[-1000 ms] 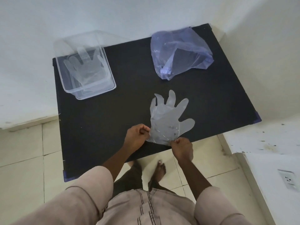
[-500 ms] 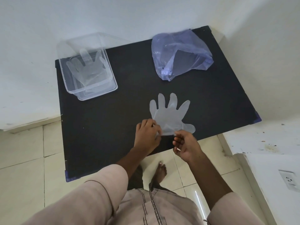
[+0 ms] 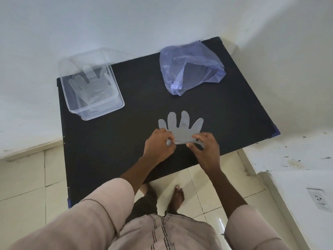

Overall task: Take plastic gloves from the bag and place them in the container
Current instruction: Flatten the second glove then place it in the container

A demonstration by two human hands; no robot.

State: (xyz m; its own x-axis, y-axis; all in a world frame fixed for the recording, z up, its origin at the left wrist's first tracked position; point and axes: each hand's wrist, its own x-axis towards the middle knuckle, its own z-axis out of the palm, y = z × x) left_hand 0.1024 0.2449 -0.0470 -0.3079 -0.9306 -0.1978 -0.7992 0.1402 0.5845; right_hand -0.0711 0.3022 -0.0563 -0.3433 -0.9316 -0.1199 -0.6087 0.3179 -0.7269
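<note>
A clear plastic glove [image 3: 181, 128] lies flat on the black table [image 3: 137, 134], fingers pointing away from me. My left hand [image 3: 159, 145] pinches its cuff at the left corner. My right hand [image 3: 205, 147] rests on the cuff's right side with fingers spread over it, thumb underneath. A clear square container [image 3: 115, 98] at the table's back left holds another plastic glove [image 3: 90, 83]. A crumpled bluish plastic bag [image 3: 191, 69] sits at the back right, its opening facing me.
White walls close in behind and to the right of the table. A white ledge with a wall socket [image 3: 319, 198] runs at the right. My bare feet [image 3: 177, 196] stand on pale floor tiles at the table's front edge.
The glove has been laid flatter on the table and shifted slightly away. My right hand moved from the cuff's lower edge up onto the cuff; my left hand still grips the left corner.
</note>
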